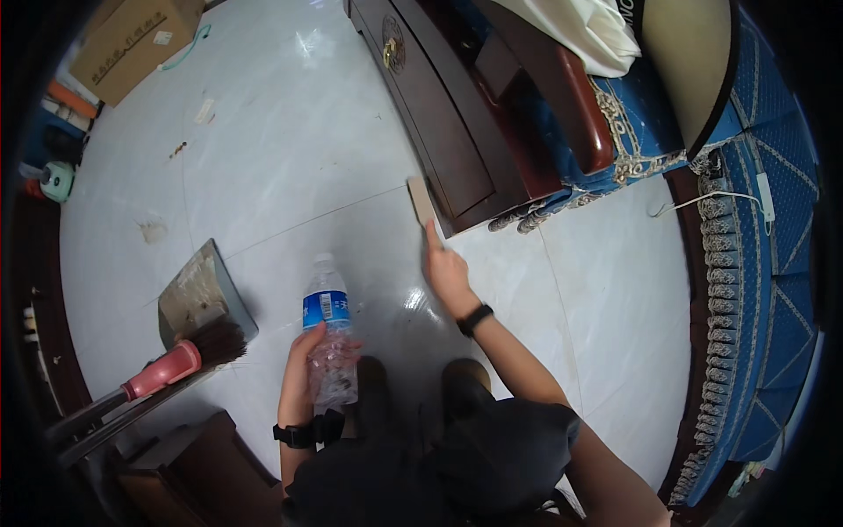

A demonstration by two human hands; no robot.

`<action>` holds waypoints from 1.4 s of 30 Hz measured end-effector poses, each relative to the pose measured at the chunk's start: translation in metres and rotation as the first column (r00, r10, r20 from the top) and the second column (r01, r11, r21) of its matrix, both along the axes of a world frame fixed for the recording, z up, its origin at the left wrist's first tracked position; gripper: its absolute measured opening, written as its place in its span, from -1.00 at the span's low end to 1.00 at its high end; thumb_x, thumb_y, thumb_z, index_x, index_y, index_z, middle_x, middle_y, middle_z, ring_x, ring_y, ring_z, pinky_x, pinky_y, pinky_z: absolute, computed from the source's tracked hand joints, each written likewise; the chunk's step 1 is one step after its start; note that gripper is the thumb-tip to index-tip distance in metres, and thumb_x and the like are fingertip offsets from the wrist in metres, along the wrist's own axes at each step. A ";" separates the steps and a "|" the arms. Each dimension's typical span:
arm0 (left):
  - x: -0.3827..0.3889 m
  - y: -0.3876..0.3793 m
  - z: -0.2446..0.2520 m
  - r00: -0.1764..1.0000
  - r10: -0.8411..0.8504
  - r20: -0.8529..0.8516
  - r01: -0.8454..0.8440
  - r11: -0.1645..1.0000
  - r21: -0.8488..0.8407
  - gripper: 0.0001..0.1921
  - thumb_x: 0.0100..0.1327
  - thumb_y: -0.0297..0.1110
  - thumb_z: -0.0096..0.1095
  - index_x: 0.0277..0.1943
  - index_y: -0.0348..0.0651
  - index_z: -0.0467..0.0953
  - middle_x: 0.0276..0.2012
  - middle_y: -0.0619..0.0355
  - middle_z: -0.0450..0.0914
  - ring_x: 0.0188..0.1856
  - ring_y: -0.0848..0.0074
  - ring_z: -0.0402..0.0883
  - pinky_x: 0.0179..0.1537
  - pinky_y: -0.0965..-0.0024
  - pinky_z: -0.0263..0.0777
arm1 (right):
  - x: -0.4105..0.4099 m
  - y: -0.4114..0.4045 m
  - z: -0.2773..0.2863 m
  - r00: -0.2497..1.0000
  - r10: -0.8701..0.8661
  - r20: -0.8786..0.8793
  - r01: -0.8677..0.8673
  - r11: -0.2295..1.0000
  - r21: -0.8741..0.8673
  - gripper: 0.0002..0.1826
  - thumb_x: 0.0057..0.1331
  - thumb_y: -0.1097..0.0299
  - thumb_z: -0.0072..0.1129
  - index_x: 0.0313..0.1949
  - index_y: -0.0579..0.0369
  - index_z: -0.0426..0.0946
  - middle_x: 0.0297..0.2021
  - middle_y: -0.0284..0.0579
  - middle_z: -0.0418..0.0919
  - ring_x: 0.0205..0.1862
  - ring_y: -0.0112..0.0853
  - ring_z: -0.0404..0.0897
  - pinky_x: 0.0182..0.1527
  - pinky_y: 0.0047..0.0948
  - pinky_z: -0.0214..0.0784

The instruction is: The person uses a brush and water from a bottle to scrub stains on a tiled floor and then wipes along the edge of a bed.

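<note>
My left hand (308, 356) is closed around the lower half of a clear plastic bottle (329, 336) with a blue label, its neck pointing away from me. My right hand (448, 273) is at the near end of a flat, light-brown strip (420, 201), perhaps cardboard or wood, with the index finger extended along it. The strip lies beside the base of a dark wooden cabinet (454, 138). To the left of the bottle, a dustpan (204, 290) rests on the tiled floor, and the dark bristles of a broom (220, 342) with a pink head overlap it.
A wooden armrest (589, 125) and blue-cushioned seat stand at upper right, with a blue-covered sofa (744, 296) along the right edge. A white charger or strip with a cable (765, 197) lies on it. Upper left is a cardboard box (135, 53). Dark wooden furniture (204, 461) stands at lower left.
</note>
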State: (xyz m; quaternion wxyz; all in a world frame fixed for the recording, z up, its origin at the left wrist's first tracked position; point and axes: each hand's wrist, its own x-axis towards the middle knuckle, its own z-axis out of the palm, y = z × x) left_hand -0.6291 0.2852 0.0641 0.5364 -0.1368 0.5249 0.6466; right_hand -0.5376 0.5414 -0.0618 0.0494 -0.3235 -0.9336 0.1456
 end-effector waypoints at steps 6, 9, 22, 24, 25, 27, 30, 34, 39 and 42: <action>0.000 -0.006 0.010 0.997 0.024 -0.069 -0.022 0.999 0.030 -0.53 0.20 -0.02 0.07 -0.15 -0.38 0.38 -0.33 -0.13 0.60 -0.36 0.29 0.61 -0.27 0.34 0.47 | -0.049 0.024 -0.003 0.996 -0.076 0.049 0.074 0.997 0.031 -0.27 0.12 0.55 -0.10 0.29 0.25 -0.13 -0.61 0.12 0.53 -0.57 -0.06 0.56 -0.52 -0.16 0.43; 0.003 0.002 0.010 0.996 0.023 -0.085 -0.024 1.000 -0.013 -0.53 0.20 0.00 0.07 -0.16 -0.36 0.40 -0.35 -0.12 0.60 -0.37 0.29 0.60 -0.27 0.34 0.46 | -0.013 0.007 -0.009 0.999 -0.039 0.022 0.039 0.999 -0.013 -0.25 0.15 0.54 -0.11 0.30 0.23 -0.21 -0.65 0.11 0.50 -0.63 -0.06 0.53 -0.58 -0.13 0.39; 0.004 0.020 -0.002 0.996 -0.081 -0.044 0.078 0.995 -0.063 -0.48 0.20 0.04 0.05 -0.18 -0.39 0.42 -0.36 -0.11 0.59 -0.40 0.27 0.59 -0.29 0.33 0.43 | 0.254 0.149 0.004 0.806 -0.583 0.104 0.574 0.812 0.106 -0.44 0.33 0.33 -0.22 0.31 -0.12 -0.04 -0.61 0.13 0.49 -0.55 -0.01 0.51 -0.49 -0.03 0.38; 0.005 0.021 0.002 0.991 -0.113 -0.074 0.105 0.990 -0.099 -0.49 0.20 0.05 0.05 -0.20 -0.38 0.43 -0.36 -0.10 0.59 -0.40 0.28 0.58 -0.30 0.32 0.43 | 0.260 0.196 0.005 0.654 -0.752 -0.082 0.747 0.659 -0.089 -0.60 0.34 0.26 -0.24 0.16 -0.05 0.24 -0.51 0.19 0.53 -0.47 0.05 0.52 -0.41 -0.03 0.40; 0.006 0.020 0.002 0.988 -0.127 -0.084 0.119 0.988 -0.097 -0.49 0.20 0.05 0.05 -0.20 -0.38 0.43 -0.36 -0.10 0.59 -0.40 0.28 0.58 -0.30 0.32 0.43 | 0.254 0.201 0.000 0.642 -0.762 -0.090 0.756 0.648 -0.094 -0.60 0.34 0.26 -0.24 0.16 -0.05 0.24 -0.51 0.19 0.53 -0.47 0.05 0.52 -0.41 -0.03 0.40; 0.008 0.022 -0.006 0.987 -0.147 -0.060 0.143 0.988 -0.067 -0.50 0.21 0.05 0.03 -0.22 -0.36 0.44 -0.37 -0.09 0.59 -0.40 0.28 0.58 -0.30 0.32 0.43 | 0.245 0.206 -0.013 0.615 -0.784 -0.083 0.775 0.620 -0.124 -0.62 0.33 0.27 -0.23 0.13 0.01 0.26 -0.52 0.23 0.52 -0.50 0.07 0.51 -0.40 -0.01 0.39; 0.013 0.022 0.003 0.978 -0.155 -0.138 0.135 0.981 -0.140 -0.50 0.20 0.07 0.03 -0.25 -0.33 0.45 -0.40 -0.05 0.58 -0.43 0.33 0.55 -0.34 0.36 0.42 | 0.205 0.138 -0.027 0.786 -0.600 -0.151 0.607 0.794 0.003 -0.60 0.30 0.28 -0.16 0.14 0.01 0.30 -0.58 0.24 0.49 -0.61 0.06 0.47 -0.49 -0.04 0.36; 0.016 0.037 0.008 0.975 -0.169 -0.144 0.142 0.973 -0.180 -0.50 0.20 0.09 0.03 -0.27 -0.31 0.45 -0.42 0.00 0.57 -0.47 0.40 0.53 -0.39 0.43 0.41 | 0.216 0.034 -0.016 0.985 -0.168 -0.050 0.167 0.986 -0.008 -0.42 0.30 0.32 -0.12 0.30 -0.04 0.02 -0.76 -0.08 0.39 -0.75 -0.20 0.41 -0.68 -0.21 0.30; 0.002 0.042 0.014 0.955 -0.264 -0.132 0.231 0.947 -0.221 -0.50 0.23 0.05 0.00 -0.22 -0.36 0.43 -0.43 -0.05 0.57 -0.44 0.35 0.55 -0.34 0.34 0.42 | 0.246 0.018 0.022 0.997 0.072 -0.011 -0.073 0.989 -0.127 -0.43 0.29 0.28 -0.09 0.29 -0.13 0.06 -0.81 -0.16 0.34 -0.81 -0.28 0.36 -0.72 -0.28 0.30; -0.009 0.043 0.010 0.957 -0.266 -0.114 0.222 0.929 -0.297 -0.47 0.17 0.09 0.06 -0.24 -0.36 0.44 -0.44 -0.06 0.57 -0.43 0.31 0.55 -0.32 0.31 0.41 | 0.256 0.084 0.010 0.999 -0.031 0.008 0.031 1.000 -0.003 -0.45 0.29 0.26 -0.08 0.28 -0.18 0.10 -0.77 -0.12 0.38 -0.79 -0.26 0.37 -0.69 -0.28 0.31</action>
